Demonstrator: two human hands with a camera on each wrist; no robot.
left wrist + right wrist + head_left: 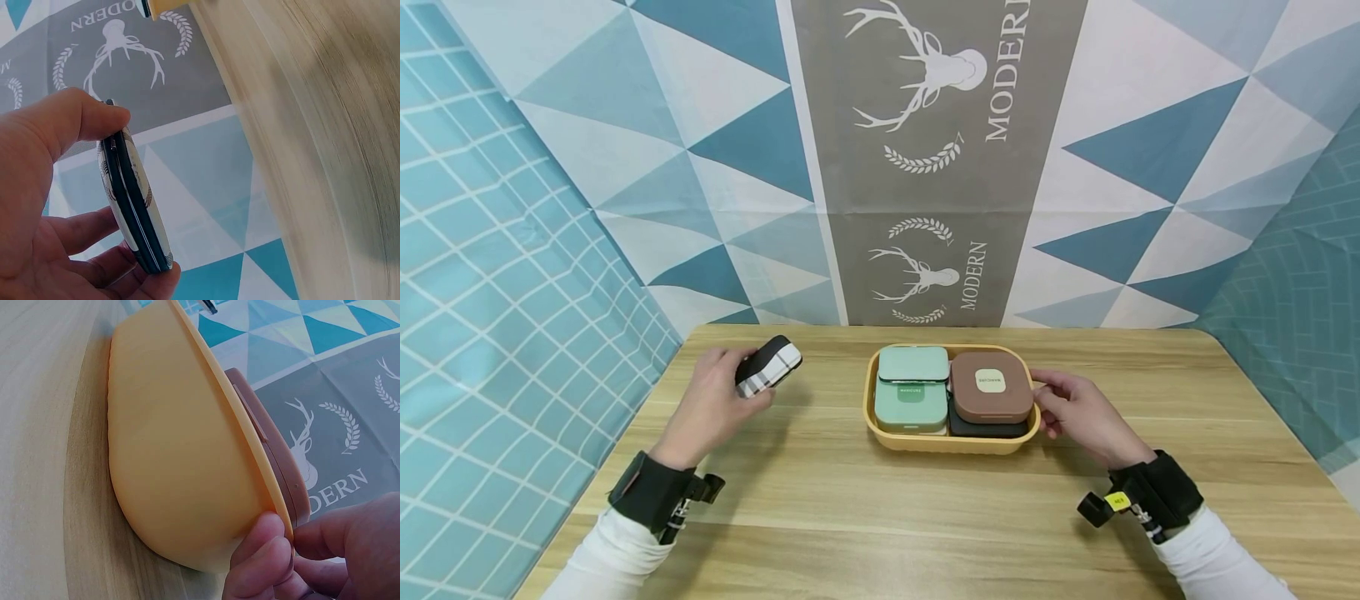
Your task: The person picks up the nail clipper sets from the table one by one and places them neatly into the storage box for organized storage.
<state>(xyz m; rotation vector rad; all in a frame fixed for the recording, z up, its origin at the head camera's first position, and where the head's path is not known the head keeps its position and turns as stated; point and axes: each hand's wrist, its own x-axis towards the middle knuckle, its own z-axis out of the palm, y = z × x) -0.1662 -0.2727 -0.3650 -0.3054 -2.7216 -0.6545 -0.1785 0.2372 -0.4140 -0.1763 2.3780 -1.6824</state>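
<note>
In the head view my left hand (713, 400) holds a slim black-and-white plaid case (770, 367) above the table, left of the basket. The left wrist view shows the case (132, 194) edge-on between thumb and fingers, its dark edge facing the camera. My right hand (1086, 417) pinches the right-end rim of a yellow basket (951, 444), thumb and fingers on either side of the rim in the right wrist view. Inside the basket lie a brown square case (992, 404) on a black item (987, 429), and a mint-green case (912, 410) with another light-green case (913, 364) on it.
The basket stands on a wooden table (880, 517), toward its far edge. Behind the table hangs a patterned cloth (925, 192) with deer heads and triangles. Blue tile-patterned cloth (497, 292) borders the left side, and more blue cloth (1292, 333) the right.
</note>
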